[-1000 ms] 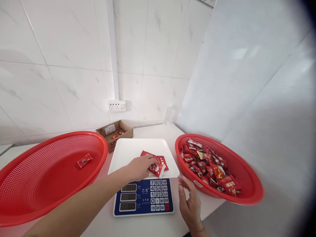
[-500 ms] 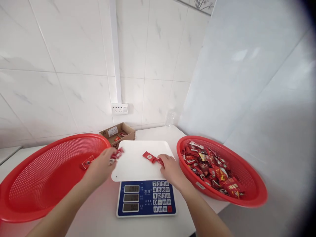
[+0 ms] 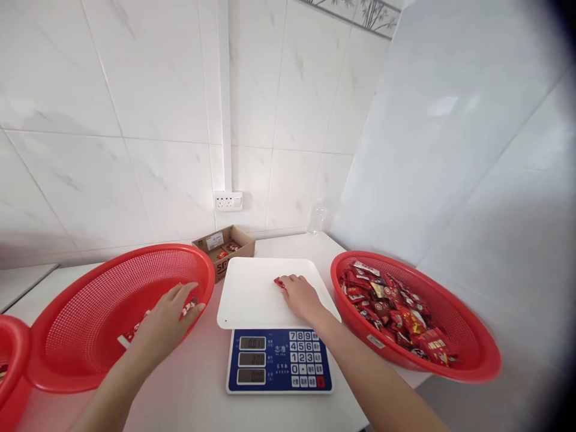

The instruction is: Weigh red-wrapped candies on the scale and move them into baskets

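Across your white worktop point(image 3: 189, 390), a perforated red plastic basket point(image 3: 90, 336) and a packet-filled red plastic basket point(image 3: 483, 354) flank the blue-and-white electronic scale point(image 3: 281, 354). On its flat white tray point(image 3: 247, 300), your right hand point(image 3: 300, 295) curls over a small red wrapped packet point(image 3: 278, 282), pinch hidden; your left hand point(image 3: 167, 313) spreads over the left basket.

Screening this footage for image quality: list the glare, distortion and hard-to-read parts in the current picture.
Head view: pale glare patches on the glossy wall panel at right; head view: a dark, curved border at far right, with wide-angle stretching towards the sides; head view: digits on the scale displays dim and low in contrast.
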{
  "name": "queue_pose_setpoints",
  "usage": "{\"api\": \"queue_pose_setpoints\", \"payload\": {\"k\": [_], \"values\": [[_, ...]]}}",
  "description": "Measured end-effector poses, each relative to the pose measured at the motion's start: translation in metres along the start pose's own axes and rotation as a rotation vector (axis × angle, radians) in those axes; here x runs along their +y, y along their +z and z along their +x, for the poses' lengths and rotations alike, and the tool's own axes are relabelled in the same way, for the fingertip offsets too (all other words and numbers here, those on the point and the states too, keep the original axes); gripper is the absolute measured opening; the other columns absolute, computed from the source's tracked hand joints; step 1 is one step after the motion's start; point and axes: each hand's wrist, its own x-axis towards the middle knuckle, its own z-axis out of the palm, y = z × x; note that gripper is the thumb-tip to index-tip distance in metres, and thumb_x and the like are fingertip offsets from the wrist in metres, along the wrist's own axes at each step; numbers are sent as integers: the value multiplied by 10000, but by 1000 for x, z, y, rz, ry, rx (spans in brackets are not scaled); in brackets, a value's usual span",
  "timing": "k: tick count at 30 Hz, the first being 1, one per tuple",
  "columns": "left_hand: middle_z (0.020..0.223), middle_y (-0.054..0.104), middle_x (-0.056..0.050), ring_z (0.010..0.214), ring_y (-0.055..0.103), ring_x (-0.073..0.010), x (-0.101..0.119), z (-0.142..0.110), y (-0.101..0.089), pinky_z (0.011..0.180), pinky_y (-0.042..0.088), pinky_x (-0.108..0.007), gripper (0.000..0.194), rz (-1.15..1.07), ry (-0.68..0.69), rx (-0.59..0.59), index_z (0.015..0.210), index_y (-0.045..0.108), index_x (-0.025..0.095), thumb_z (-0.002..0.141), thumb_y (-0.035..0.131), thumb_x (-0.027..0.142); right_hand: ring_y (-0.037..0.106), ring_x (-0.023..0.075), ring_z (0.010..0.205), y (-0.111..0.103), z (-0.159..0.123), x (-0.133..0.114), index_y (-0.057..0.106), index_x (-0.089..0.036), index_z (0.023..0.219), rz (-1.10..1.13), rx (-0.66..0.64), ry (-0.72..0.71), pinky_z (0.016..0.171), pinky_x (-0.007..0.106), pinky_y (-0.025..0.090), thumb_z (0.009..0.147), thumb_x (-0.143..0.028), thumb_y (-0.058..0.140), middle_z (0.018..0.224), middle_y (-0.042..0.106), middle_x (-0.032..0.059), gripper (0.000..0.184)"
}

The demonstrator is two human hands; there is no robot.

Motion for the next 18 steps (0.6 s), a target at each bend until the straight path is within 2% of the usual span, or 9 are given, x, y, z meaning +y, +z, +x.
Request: {"api": "queue_pose_setpoints", "payload": {"k": [4,6,9,12,14,16,18], "values": [[1326,534,-96,1167,547,-268,12,-27,11,815,527,-377,431,-21,-9,-97,1272,492,242,896,374,415,602,208,813,-8,8,-16,633,-189,965,154,6,8,704,304,410,885,-187,420,865,681,72,227],[1358,506,-98,1193,524,-276,17,-35,17,858,513,-402,418,19,14,-107,1265,508,232,896,387,384,605,179,754,-10,15,-37,635,-203,894,271,4,-7,688,284,418,875,-207,430,795,678,31,206],[1352,506,-130,1215,499,-294,19,-40,25,920,476,-439,397,93,50,-53,1237,538,191,891,409,339,612,149,756,-4,32,-82,633,-203,884,456,-8,-56,698,259,443,855,-207,445,804,677,5,190],[1323,528,-148,1174,530,-299,19,-40,29,892,490,-440,370,134,83,8,1205,561,189,894,411,321,631,134,787,12,50,-130,616,-199,1032,620,-54,-119,724,255,478,876,-258,448,924,683,11,236],[1331,519,-160,1171,532,-310,17,-40,31,887,493,-444,375,167,97,13,1204,566,177,896,407,321,639,144,873,23,58,-156,572,-189,1166,693,-93,-160,787,273,489,898,-328,447,1032,673,38,326],[1346,503,-171,1179,526,-321,15,-40,31,902,486,-452,388,199,111,-1,1204,570,158,898,395,319,605,179,1044,30,58,-175,466,-181,1318,742,-147,-190,883,312,472,879,-425,495,1191,621,78,503],[1329,517,-173,1170,534,-320,13,-41,31,916,479,-453,389,206,133,9,1203,573,156,896,390,309,486,218,1232,31,51,-186,329,-186,1421,780,-233,-222,995,366,407,838,-518,539,1370,493,99,703]]}}
